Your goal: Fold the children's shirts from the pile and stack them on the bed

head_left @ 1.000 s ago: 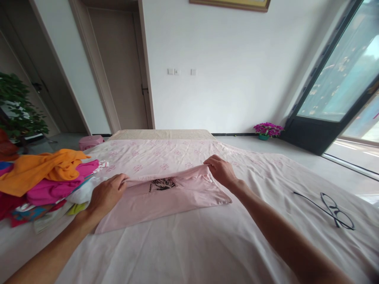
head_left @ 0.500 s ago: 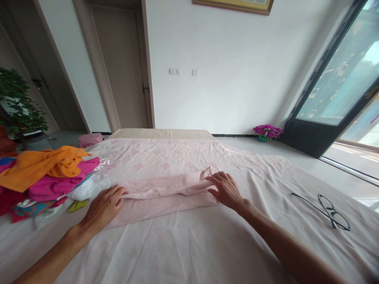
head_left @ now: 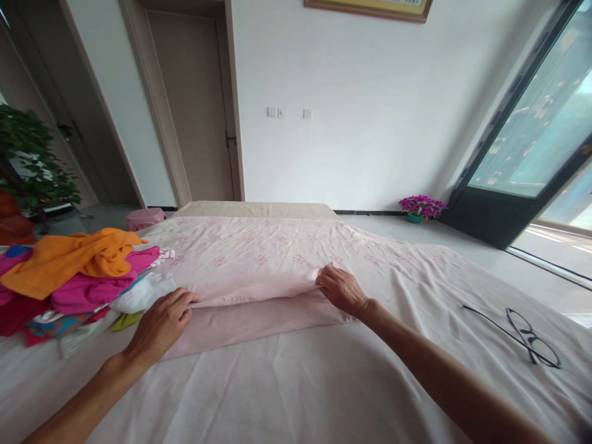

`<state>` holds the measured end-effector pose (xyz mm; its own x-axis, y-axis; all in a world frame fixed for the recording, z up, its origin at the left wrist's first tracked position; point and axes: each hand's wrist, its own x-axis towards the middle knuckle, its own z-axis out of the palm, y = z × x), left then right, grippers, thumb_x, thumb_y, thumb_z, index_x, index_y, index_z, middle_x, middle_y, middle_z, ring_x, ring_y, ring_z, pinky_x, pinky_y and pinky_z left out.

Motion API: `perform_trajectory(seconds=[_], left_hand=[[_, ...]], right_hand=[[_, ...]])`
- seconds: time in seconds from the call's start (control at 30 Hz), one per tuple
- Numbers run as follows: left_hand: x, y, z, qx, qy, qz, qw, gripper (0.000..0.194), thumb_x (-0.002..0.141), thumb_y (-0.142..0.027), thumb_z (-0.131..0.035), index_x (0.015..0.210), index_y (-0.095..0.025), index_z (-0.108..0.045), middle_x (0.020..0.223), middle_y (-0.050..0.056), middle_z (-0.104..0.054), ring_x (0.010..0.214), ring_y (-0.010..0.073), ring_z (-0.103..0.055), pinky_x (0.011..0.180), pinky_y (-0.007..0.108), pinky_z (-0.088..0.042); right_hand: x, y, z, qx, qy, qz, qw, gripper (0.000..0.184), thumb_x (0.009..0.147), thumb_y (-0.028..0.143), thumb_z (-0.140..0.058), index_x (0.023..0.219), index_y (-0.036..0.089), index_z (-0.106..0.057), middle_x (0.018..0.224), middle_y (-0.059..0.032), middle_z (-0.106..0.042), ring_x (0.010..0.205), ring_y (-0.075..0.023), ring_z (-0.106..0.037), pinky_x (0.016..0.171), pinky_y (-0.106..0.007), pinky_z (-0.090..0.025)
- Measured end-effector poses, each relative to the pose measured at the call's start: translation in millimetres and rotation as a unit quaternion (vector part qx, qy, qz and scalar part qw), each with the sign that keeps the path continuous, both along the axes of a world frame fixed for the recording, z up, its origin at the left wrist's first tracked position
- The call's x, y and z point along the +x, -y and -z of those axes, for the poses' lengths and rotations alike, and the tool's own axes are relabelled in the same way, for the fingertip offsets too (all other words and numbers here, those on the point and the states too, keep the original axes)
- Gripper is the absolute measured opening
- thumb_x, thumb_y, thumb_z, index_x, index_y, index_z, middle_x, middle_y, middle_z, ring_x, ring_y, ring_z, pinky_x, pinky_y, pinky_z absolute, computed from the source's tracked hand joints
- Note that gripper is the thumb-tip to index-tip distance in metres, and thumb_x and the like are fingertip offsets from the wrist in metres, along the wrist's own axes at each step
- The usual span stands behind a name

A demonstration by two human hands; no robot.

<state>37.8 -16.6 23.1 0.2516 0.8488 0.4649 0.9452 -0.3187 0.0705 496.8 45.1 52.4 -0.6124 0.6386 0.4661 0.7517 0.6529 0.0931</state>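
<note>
A pale pink garment (head_left: 250, 324), long and narrow, lies folded lengthwise across the bed; its exact kind is hard to tell from the folds. At its left end my left hand (head_left: 164, 320) pinches the edge of the upper layer between thumb and fingers. My right hand (head_left: 340, 288) grips the same layer at the right end, its fingers closed on the cloth. Between the hands the upper layer is raised slightly over the lower one, which lies flat on the pale flowered bedsheet (head_left: 287, 394).
Left of my left hand is a heap of clothes (head_left: 92, 271), with an orange piece on top. Black-framed glasses (head_left: 527, 339) lie at the right. Beyond the bed stand a pink stool (head_left: 145, 217), a plant (head_left: 28, 160) and purple flowers (head_left: 420, 206).
My right hand has closed on the garment's right end, having been looser with fingers spread, and shifted slightly left. My left hand keeps its hold. The view has turned slightly.
</note>
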Motion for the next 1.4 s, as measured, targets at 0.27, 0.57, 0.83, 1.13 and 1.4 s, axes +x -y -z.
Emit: perform_trajectory(seconds=[0.27,0.57,0.83,1.13,1.4], left_hand=[[-5,6,7.2,-0.029,0.000,0.024,0.999,0.024,0.081,-0.012,-0.043,0.090,-0.024,-0.061,0.096,0.002,-0.067,0.091,0.0187,-0.063,0.085,0.030,-0.045],[-1,21,-4.2,-0.063,-0.025,0.047,0.997,0.024,0.078,-0.011,-0.046,0.088,-0.024,-0.063,0.093,0.002,-0.067,0.092,0.0190,-0.062,0.084,0.032,-0.043],[26,-4,-35.7,-0.107,0.008,-0.013,0.994,0.028,0.093,-0.033,-0.037,0.088,-0.023,-0.062,0.092,0.002,-0.068,0.091,0.0178,-0.064,0.082,0.029,-0.045],[38,-21,23.8,-0.119,-0.080,-0.052,0.988,0.058,0.093,-0.047,-0.040,0.142,-0.018,-0.046,0.150,0.015,-0.041,0.140,0.0296,-0.035,0.115,0.046,-0.023],[71,-15,4.1,-0.103,-0.086,-0.078,0.988,0.058,0.095,-0.050,-0.035,0.142,-0.019,-0.046,0.153,0.015,-0.038,0.142,0.0309,-0.031,0.115,0.050,-0.020]], right_hand=[[18,10,10.0,-0.021,0.041,-0.012,0.999,0.025,0.087,0.008,-0.046,0.094,0.021,-0.066,0.087,-0.0055,-0.061,0.082,-0.0185,-0.054,0.075,-0.031,-0.037],[52,18,3.1,-0.121,0.019,0.052,0.991,0.034,0.067,-0.001,-0.046,0.079,0.023,-0.067,0.084,-0.0015,-0.068,0.074,-0.0157,-0.058,0.071,-0.027,-0.039],[11,-2,-9.6,-0.070,-0.071,0.196,0.976,0.041,0.089,0.013,-0.038,0.120,0.020,-0.063,0.127,-0.0085,-0.063,0.113,-0.0215,-0.058,0.090,-0.032,-0.044],[8,-6,34.0,-0.251,0.077,0.320,0.910,0.068,0.098,0.053,-0.021,0.152,0.013,-0.025,0.158,-0.0148,-0.023,0.146,-0.0269,-0.019,0.115,-0.051,-0.014],[-8,-13,4.0,-0.103,0.032,0.345,0.932,0.066,0.100,0.047,-0.016,0.150,0.007,-0.030,0.156,-0.0151,-0.028,0.146,-0.0273,-0.016,0.117,-0.046,-0.008]])
